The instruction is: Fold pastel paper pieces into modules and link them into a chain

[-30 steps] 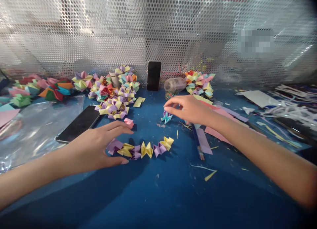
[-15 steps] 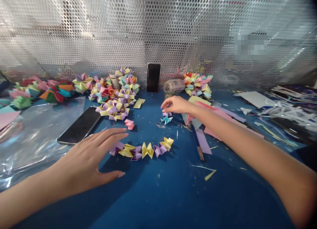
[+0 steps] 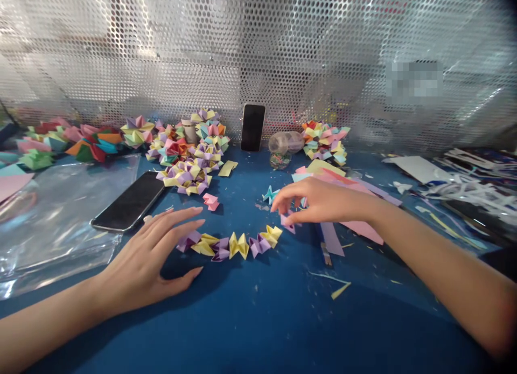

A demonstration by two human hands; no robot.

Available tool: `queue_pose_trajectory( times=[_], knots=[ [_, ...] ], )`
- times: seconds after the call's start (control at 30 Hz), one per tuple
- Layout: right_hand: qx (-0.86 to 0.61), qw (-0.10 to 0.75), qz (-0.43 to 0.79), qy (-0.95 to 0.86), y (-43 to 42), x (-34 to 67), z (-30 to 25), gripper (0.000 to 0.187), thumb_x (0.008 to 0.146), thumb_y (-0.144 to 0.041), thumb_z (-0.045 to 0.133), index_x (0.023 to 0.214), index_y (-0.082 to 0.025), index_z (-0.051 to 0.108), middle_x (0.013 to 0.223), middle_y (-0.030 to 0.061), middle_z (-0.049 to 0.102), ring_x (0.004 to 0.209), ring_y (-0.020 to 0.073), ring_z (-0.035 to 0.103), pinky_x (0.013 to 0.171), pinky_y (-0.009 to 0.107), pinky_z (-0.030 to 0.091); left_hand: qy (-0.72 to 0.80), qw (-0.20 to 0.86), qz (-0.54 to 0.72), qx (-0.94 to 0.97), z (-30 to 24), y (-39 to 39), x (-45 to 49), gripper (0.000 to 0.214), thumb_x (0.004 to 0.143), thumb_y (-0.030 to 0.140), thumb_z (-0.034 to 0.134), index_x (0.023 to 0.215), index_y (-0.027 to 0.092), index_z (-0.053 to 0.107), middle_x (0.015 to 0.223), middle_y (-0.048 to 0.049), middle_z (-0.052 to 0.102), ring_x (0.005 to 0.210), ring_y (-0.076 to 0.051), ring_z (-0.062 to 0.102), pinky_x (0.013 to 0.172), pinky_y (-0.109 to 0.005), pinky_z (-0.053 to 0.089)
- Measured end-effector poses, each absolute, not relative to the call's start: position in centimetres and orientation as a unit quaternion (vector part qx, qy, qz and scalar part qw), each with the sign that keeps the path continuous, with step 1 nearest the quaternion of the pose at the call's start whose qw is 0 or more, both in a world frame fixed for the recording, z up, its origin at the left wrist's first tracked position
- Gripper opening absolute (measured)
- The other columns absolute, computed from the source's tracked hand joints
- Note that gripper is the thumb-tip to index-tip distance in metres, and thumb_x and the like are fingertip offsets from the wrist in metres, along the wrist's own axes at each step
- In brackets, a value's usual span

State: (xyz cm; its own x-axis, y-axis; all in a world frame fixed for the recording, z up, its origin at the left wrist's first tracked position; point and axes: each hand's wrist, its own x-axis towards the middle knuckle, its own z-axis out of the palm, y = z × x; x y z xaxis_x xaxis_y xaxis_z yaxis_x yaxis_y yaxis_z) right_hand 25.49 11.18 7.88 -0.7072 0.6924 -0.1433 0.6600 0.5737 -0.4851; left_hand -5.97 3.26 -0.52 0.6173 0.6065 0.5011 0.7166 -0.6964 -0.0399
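Note:
A curved row of folded paper pieces, yellow and purple by turns, lies across the blue table, with a yellow piece (image 3: 239,246) near its middle. My left hand (image 3: 149,261) hovers over the row's left end, fingers spread and empty. At the row's right end, my right hand (image 3: 311,199) pinches a purple folded paper piece (image 3: 287,223) between thumb and fingers, close to the last yellow piece (image 3: 271,236). A light blue folded piece (image 3: 269,194) sits just behind my right fingertips. Farther left lies a small pink folded piece (image 3: 210,202).
Joined paper clusters (image 3: 188,174) fill the back left; another cluster (image 3: 325,141) stands back right beside a tipped clear jar (image 3: 286,142). One phone (image 3: 252,127) leans upright, another (image 3: 129,201) lies flat. Paper sheets (image 3: 363,196) and a cutter (image 3: 326,253) are right. Behind rises a perforated metal wall (image 3: 226,50).
My right hand has come nearer and slightly right, carrying the purple piece from beside the light blue one to the row's right end. My left hand has barely moved.

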Motion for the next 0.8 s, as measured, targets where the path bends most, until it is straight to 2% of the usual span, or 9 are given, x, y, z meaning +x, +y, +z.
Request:
queue_pose_trajectory(
  times=[0.23,0.33,0.43,0.57,0.7,0.8],
  knots=[
    [-0.354,0.03,0.291,-0.888,11.5,24.5,7.0,0.027,0.072,-0.031,0.065,0.097,-0.022,0.064,0.088,0.0021,0.067,0.082,0.0162,0.061,0.065,0.026,0.045,-0.349,0.138,-0.236,-0.896,-0.6,3.0,-5.8,0.054,0.076,0.027,0.061,0.125,0.017,0.041,0.131,-0.0133,0.048,0.12,-0.026,0.047,0.102,-0.046,0.037],
    [-0.372,0.041,0.286,-0.882,11.6,24.9,7.3,0.028,0.07,-0.037,0.068,0.094,-0.023,0.065,0.092,0.002,0.068,0.085,0.0179,0.061,0.07,0.028,0.047,-0.357,0.127,-0.24,-0.894,-0.6,3.0,-5.9,0.054,0.076,0.028,0.061,0.124,0.018,0.04,0.131,-0.013,0.048,0.119,-0.027,0.048,0.102,-0.047,0.037],
    [-0.411,0.133,0.229,-0.872,12.4,25.4,6.7,0.024,0.072,-0.041,0.065,0.09,-0.025,0.066,0.096,0.0012,0.068,0.088,0.019,0.061,0.077,0.032,0.048,-0.361,0.117,-0.244,-0.893,-0.5,2.9,-6.0,0.055,0.076,0.028,0.061,0.125,0.019,0.039,0.13,-0.0129,0.049,0.118,-0.027,0.049,0.102,-0.048,0.037],
    [-0.472,0.282,0.164,-0.819,14.4,25.9,3.9,0.026,0.075,-0.04,0.061,0.094,-0.022,0.064,0.1,0.0047,0.067,0.093,0.0206,0.062,0.087,0.037,0.048,-0.362,0.109,-0.245,-0.893,-0.5,2.9,-6.0,0.055,0.076,0.028,0.061,0.126,0.019,0.038,0.13,-0.0129,0.048,0.119,-0.026,0.048,0.103,-0.048,0.036],
    [-0.488,0.258,0.236,-0.8,15.7,26.3,1.6,0.037,0.067,-0.039,0.068,0.098,-0.019,0.061,0.093,0.0066,0.068,0.087,0.0203,0.064,0.082,0.037,0.051,-0.36,0.107,-0.255,-0.891,-0.6,2.9,-6.0,0.054,0.076,0.027,0.061,0.125,0.018,0.04,0.129,-0.013,0.049,0.118,-0.027,0.049,0.103,-0.047,0.036],
    [-0.485,0.253,0.229,-0.805,15.7,26.8,2.5,0.03,0.069,-0.034,0.065,0.095,-0.019,0.062,0.085,0.0047,0.069,0.08,0.019,0.065,0.079,0.036,0.052,-0.36,0.104,-0.258,-0.89,-0.7,2.9,-6.0,0.054,0.075,0.027,0.061,0.124,0.018,0.04,0.129,-0.0127,0.05,0.117,-0.027,0.05,0.102,-0.047,0.036]
  ],
)
